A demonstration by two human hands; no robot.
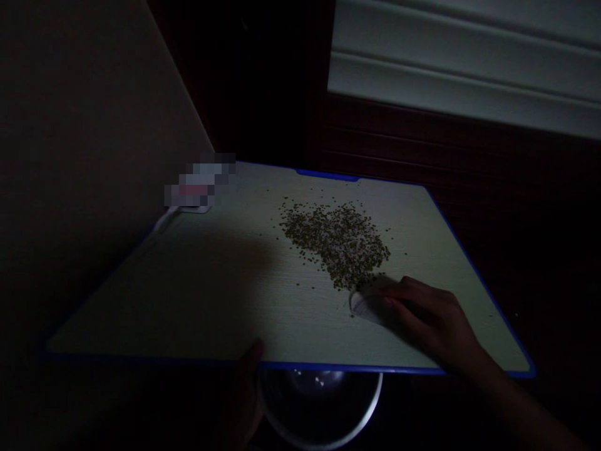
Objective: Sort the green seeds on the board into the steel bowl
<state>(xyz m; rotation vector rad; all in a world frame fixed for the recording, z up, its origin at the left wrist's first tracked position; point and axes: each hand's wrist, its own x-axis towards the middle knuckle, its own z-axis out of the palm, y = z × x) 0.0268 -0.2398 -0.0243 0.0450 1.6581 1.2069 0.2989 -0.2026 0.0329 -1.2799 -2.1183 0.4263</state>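
Lying just beyond the right fingers (399, 290) — seeds (350, 247), perhaps.

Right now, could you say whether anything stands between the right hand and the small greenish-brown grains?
Only the thin, pale, curved-edged piece in the right hand lies between its fingers and the grains; nothing else visible does.

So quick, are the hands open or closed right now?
Left hand: thumb on the near edge of the board; too dark to tell if it grips.
Right hand: closed, holding a thin pale piece.
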